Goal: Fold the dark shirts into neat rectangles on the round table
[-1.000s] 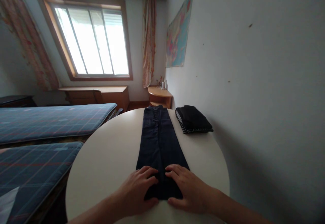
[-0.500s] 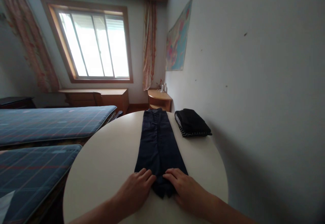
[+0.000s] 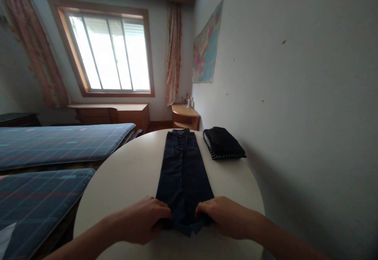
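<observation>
- The trousers (image 3: 181,165) are dark blue and lie lengthwise on the round white desk (image 3: 124,185), about in its middle.
- Their waistband is at the far edge of the desk, and the leg ends are on the near side, between the two hands.
- The left hand (image 3: 149,218) has its fingers bent and closed on the left corner of the leg ends.
- The right hand (image 3: 227,216) grips the right corner in the same manner; its fingertips are turned under, so they are partly hidden.
- Between the hands the hem makes two small points, with a notch where they meet.
- To the right of the trousers there is a folded black pile (image 3: 225,142), with a striped edge below; it is near the trousers, but not touching them.
- The white wall (image 3: 310,114) is just beside the pile, and a map (image 3: 208,47) hangs on it farther away.
- At the left are two plaid mattresses (image 3: 59,146), one behind the other.
- Behind everything, a bright window (image 3: 109,55) stands between two flowered curtains (image 3: 173,55).
</observation>
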`<action>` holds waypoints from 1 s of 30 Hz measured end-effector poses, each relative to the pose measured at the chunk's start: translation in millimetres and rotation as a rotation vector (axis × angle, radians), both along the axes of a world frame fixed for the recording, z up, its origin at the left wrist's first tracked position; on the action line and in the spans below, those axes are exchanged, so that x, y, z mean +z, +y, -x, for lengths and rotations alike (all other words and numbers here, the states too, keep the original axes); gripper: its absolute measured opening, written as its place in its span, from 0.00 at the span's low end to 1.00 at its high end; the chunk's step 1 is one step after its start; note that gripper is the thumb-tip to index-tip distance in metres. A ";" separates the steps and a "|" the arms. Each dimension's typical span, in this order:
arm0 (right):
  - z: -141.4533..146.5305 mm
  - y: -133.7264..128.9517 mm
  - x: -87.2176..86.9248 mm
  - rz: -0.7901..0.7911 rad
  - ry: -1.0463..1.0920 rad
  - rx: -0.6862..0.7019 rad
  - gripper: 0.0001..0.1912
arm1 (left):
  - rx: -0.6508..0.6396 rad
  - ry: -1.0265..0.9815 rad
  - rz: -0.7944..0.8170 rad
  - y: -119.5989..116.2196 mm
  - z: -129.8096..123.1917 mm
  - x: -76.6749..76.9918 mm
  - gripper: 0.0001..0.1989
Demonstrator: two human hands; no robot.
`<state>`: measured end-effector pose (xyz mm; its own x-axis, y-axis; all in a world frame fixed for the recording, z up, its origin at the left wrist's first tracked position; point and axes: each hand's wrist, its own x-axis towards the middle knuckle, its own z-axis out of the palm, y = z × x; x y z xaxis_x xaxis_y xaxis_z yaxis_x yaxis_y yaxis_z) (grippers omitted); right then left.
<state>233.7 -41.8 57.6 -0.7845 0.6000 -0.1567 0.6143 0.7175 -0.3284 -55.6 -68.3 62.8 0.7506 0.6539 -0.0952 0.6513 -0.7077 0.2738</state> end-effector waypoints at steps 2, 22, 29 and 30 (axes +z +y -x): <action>1.4 4.0 13.6 0.005 -0.006 0.021 0.28 | 0.007 -0.024 -0.031 5.5 1.4 15.5 0.15; 31.8 152.9 -53.7 -0.400 0.009 -0.427 0.26 | 0.553 -0.091 -0.317 167.4 -6.6 -56.1 0.18; 21.0 151.5 -66.2 -0.346 0.167 -0.339 0.24 | 0.451 -0.073 -0.284 164.3 2.5 -66.8 0.16; 18.8 149.9 -65.9 -0.329 0.185 -0.326 0.24 | 0.437 -0.067 -0.279 161.7 3.4 -65.4 0.15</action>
